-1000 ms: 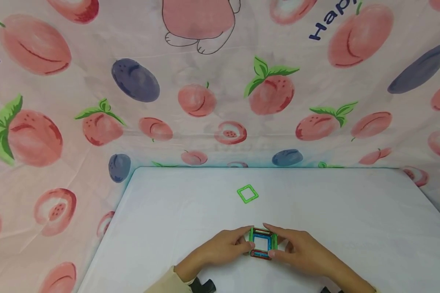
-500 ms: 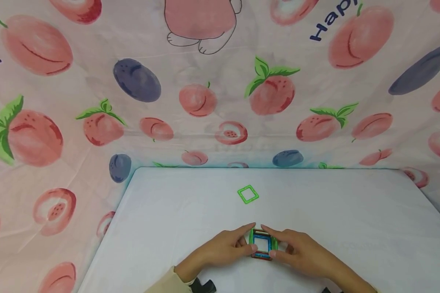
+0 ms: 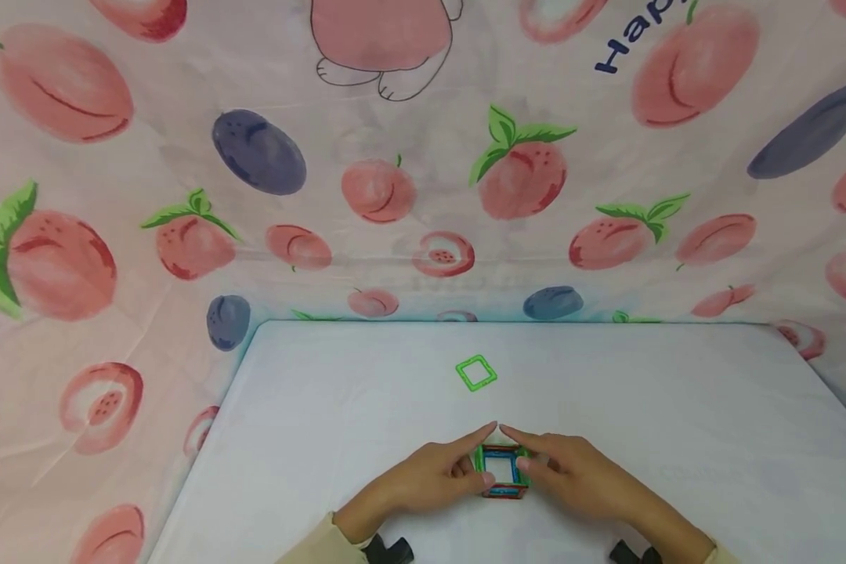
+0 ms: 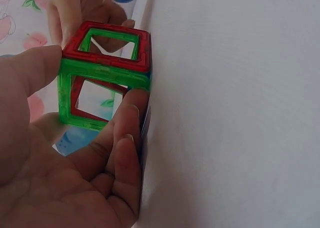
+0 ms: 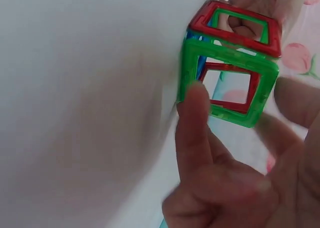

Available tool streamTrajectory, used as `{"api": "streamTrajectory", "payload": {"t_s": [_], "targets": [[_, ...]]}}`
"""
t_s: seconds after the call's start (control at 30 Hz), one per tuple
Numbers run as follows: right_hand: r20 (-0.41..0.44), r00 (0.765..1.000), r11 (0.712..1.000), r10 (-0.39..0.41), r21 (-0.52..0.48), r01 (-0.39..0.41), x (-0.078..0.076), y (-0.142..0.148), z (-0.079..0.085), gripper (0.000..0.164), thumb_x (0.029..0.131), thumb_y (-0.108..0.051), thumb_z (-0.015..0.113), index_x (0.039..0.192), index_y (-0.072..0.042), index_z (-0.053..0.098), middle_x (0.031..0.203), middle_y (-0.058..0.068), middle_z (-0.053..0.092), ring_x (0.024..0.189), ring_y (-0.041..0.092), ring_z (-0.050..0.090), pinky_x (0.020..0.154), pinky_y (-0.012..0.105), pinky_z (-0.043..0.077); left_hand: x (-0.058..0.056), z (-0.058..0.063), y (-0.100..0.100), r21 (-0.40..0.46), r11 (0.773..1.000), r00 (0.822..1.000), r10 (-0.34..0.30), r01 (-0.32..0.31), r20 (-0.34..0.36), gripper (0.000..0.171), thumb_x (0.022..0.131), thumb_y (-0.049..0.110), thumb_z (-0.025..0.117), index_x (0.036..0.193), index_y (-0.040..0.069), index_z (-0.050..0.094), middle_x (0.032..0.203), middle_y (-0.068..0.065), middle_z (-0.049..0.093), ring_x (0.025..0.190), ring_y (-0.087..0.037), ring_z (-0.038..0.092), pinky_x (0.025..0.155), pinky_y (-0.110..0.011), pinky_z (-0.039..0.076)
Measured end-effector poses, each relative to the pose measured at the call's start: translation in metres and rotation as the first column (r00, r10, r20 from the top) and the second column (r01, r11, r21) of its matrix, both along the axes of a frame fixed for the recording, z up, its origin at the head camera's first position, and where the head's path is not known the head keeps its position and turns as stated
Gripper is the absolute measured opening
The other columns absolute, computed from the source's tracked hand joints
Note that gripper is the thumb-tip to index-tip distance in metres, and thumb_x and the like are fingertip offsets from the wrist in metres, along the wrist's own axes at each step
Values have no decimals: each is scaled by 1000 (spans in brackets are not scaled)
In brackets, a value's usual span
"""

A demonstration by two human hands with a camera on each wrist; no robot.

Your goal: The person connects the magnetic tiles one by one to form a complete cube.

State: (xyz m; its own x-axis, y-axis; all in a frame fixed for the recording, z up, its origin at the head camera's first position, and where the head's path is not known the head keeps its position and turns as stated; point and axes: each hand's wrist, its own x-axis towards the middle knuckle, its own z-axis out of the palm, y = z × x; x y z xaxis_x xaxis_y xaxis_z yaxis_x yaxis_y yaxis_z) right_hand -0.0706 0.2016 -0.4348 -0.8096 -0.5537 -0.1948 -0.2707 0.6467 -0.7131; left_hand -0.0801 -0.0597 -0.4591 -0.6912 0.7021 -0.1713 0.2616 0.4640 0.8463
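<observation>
Hands (image 3: 437, 475) (image 3: 578, 475), two, hold one cube (image 4: 107, 66) near one square (image 3: 466, 378).

The head view is evenly lit, the wrist views dimmer; in the right one, a broad soft shadow (image 5: 115, 148) crosses the white rectangular tabletop (image 5: 75, 53) and the bare right hand (image 5: 240, 183) blurs.

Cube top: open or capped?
Open: head view shows the blue base inside the cube, no tile across its top.
</observation>
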Motion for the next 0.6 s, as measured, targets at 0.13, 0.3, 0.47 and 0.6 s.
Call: {"api": "streamTrajectory", "payload": {"t_s": [0.13, 0.3, 0.47, 0.6], "targets": [[-55, 995, 995, -82, 58, 85, -8, -7, 0, 42, 93, -50, 50, 129, -30, 57, 59, -15, 51, 54, 0, 42, 50, 21, 39, 0, 0, 0, 4, 1000, 1000, -4, 4, 7, 64, 92, 53, 50, 147, 36, 24, 82, 15, 61, 69, 2, 57, 66, -19, 45], [-100, 987, 984, -126, 115, 137, -17, -18, 3, 31, 92, -45, 54, 104, -23, 73, 57, -16, 52, 52, 0, 39, 49, 20, 34, -1, 0, -1, 19, 1000, 1000, -11, 11, 13, 63, 92, 51, 51, 147, 35, 25, 83, 16, 61, 71, 3, 57, 67, -18, 46], [-85, 986, 978, -146, 134, 157, -19, -19, 4, 31, 92, -45, 54, 100, -22, 75, 51, -14, 45, 51, 2, 36, 48, 20, 31, -1, 2, 0, 18, 1000, 1000, -16, 16, 5, 63, 92, 51, 51, 147, 34, 25, 82, 15, 61, 69, 3, 56, 66, -18, 45], [-63, 989, 986, -137, 89, 142, -19, -17, 2, 35, 93, -46, 53, 102, -19, 74, 59, -13, 55, 53, 2, 39, 49, 21, 34, -1, 3, 0, 20, 1000, 1000, -8, 8, 13, 63, 92, 50, 51, 147, 34, 26, 82, 13, 60, 69, 2, 55, 64, -18, 45]]}}
